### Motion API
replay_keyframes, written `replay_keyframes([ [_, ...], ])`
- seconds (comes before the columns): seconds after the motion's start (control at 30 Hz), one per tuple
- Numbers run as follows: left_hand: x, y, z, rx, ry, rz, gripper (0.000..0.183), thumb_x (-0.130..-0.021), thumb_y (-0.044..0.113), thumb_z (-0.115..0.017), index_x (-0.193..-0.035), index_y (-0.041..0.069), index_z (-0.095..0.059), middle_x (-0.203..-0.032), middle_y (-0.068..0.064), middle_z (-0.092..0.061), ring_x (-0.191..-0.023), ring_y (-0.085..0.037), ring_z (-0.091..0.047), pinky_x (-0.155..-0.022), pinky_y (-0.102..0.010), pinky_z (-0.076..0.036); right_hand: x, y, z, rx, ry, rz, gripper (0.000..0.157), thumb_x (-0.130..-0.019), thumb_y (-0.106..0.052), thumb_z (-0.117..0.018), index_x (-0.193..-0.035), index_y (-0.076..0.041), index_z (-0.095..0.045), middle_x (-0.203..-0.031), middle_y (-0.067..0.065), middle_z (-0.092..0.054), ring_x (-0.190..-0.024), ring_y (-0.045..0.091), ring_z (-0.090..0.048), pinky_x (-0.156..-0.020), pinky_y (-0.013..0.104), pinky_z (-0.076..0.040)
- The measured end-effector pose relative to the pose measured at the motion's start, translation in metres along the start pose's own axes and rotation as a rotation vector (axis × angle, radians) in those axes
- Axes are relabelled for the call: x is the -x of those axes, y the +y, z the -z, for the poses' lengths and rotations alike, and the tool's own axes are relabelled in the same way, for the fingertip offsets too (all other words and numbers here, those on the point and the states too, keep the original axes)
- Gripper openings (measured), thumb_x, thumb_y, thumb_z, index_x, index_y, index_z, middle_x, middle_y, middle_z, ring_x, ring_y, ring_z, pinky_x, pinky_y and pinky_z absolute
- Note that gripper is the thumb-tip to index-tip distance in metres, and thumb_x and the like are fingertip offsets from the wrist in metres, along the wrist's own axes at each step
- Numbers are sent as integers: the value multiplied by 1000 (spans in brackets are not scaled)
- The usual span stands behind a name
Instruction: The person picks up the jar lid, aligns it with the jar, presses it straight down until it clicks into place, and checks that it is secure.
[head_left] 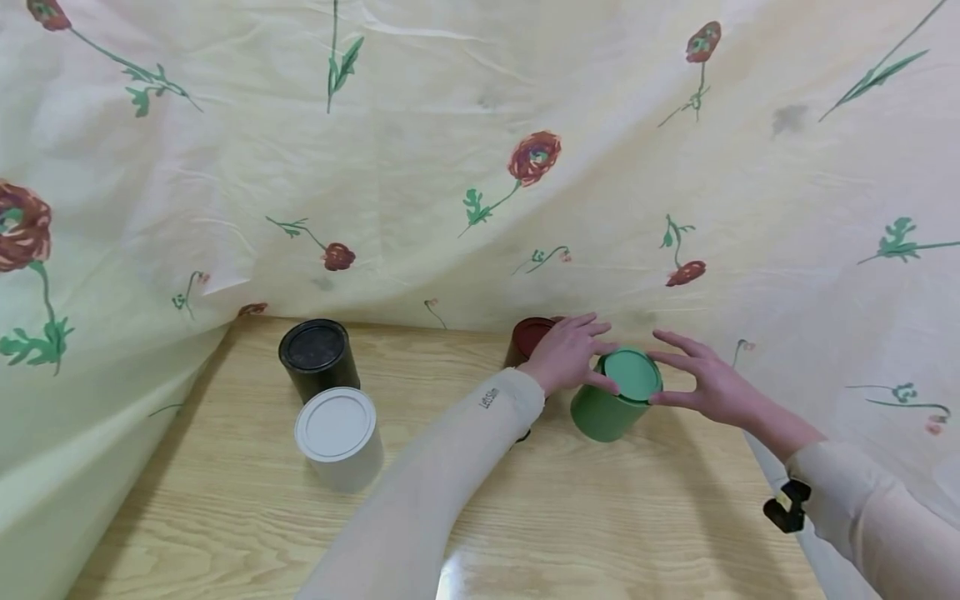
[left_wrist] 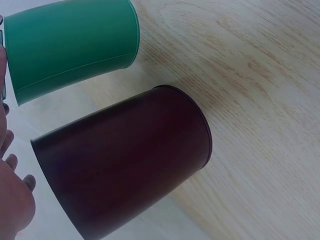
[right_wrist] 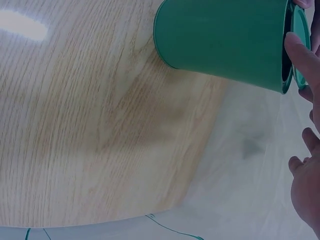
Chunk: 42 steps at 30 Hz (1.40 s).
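Note:
A green can (head_left: 606, 414) stands on the table at right of centre in the head view. Its round green lid (head_left: 632, 375) sits slightly raised, and a dark gap shows under its edge in the right wrist view. My left hand (head_left: 567, 352) holds the lid's left edge with thumb and index finger. On the other side my right hand (head_left: 712, 385) grips the lid's right edge, its thumb (right_wrist: 299, 52) at the rim. Just behind my left hand stands a dark red can (left_wrist: 127, 160), partly hidden by that hand in the head view.
A black can (head_left: 318, 354) and a white can (head_left: 341, 442) stand close together on the left of the wooden table (head_left: 217, 508). A flowered cloth (head_left: 420, 167) hangs behind the table and along its sides.

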<state>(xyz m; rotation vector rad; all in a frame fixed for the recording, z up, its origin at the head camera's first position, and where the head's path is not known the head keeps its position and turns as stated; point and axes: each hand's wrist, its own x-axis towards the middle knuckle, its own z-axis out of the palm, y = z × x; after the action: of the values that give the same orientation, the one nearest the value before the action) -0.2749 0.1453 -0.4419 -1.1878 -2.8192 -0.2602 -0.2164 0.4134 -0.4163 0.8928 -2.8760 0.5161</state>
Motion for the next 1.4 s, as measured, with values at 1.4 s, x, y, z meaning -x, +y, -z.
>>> replay_keyframes([
  [1.4, 2, 3, 3, 21, -126, 33, 78, -95, 83, -51, -160, 40, -50, -175, 8, -30, -166, -18, -12, -134, -41, -15, 5, -6, -4, -80, -47, -138, 66, -91, -27, -87, -147, -2, -63, -160, 30, -43, -143, 61, -38, -102, 82, -39],
])
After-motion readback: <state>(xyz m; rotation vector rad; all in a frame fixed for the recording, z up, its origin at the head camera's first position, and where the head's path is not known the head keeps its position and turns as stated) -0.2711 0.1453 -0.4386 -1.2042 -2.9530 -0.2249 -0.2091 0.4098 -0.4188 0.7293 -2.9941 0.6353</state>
